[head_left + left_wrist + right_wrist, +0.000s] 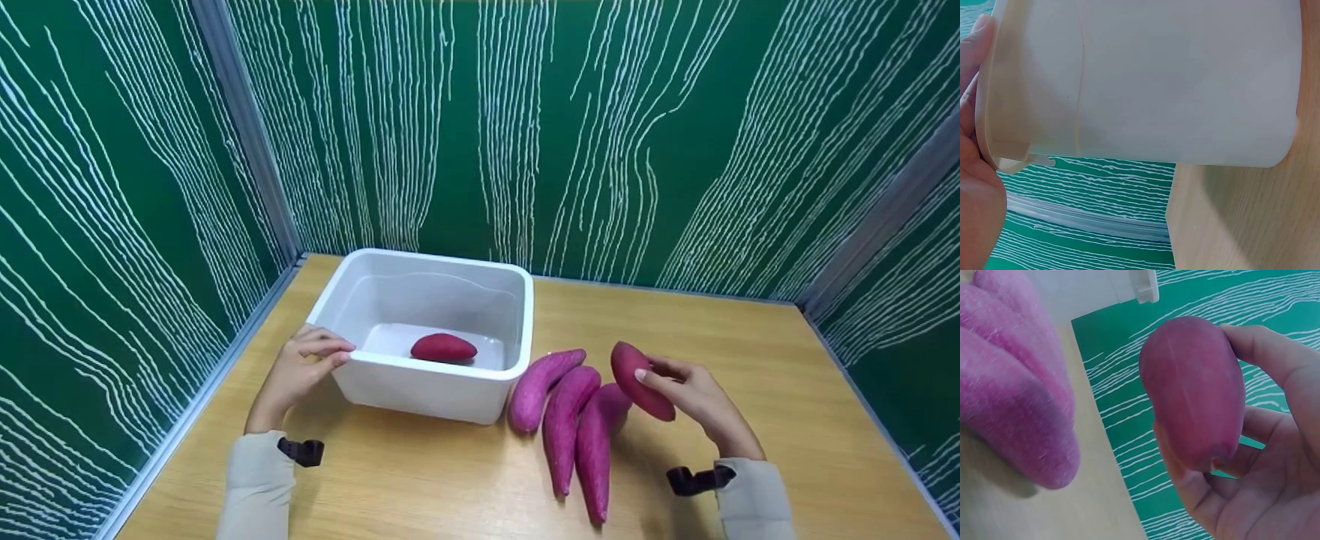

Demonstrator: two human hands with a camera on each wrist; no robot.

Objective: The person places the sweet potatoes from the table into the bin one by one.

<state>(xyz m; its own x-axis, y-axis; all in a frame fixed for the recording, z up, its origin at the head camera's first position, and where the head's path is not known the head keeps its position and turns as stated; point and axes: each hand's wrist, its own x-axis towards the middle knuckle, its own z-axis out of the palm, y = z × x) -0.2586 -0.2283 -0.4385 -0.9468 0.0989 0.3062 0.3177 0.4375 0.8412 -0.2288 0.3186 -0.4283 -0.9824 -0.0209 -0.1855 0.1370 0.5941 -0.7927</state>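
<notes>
My right hand [694,394] grips a short, dark red sweet potato [636,381] between thumb and fingers, raised above the table. In the right wrist view the sweet potato [1193,391] shows smooth, with a small stub at its lower end. At the front left corner of a white plastic bin [427,390], my left hand [300,367] pinches the rim. Another dark red sweet potato [443,347] lies on the bin's floor. The left wrist view is mostly filled by the bin's outer wall [1157,84], with the hand [979,197] along its rim.
Three long purple sweet potatoes [571,405] lie side by side on the wooden table [720,330], between the bin and my right hand. Green panels [510,150] with wavy white lines enclose the table at the back and sides, joined by grey metal posts [251,127].
</notes>
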